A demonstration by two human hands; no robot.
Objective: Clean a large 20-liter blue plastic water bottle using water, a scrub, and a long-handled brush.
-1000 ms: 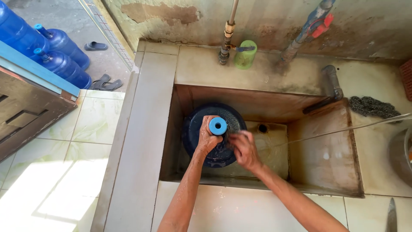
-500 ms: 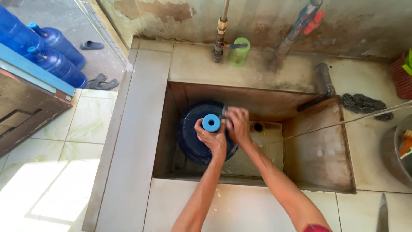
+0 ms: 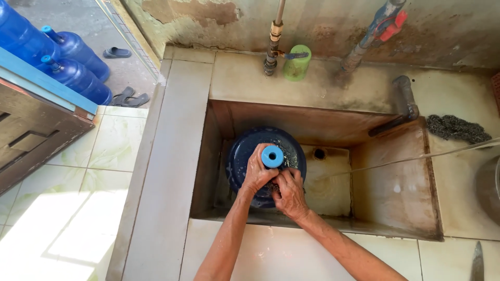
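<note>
Left hand [image 3: 256, 173] is closed around the neck of the blue water jug [image 3: 245, 156], just below its light-blue cap [image 3: 272, 156]. Right hand [image 3: 289, 191] presses on the jug's shoulder beside it; its grasp cannot be told. The jug stands in the sink basin [image 3: 396, 182], near the left wall, open room rightward.

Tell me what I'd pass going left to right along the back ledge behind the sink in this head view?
Metal pipe with brass fitting → green cup → grey pipe with red valve handle → dark bent pipe → steel scouring pad.
</note>
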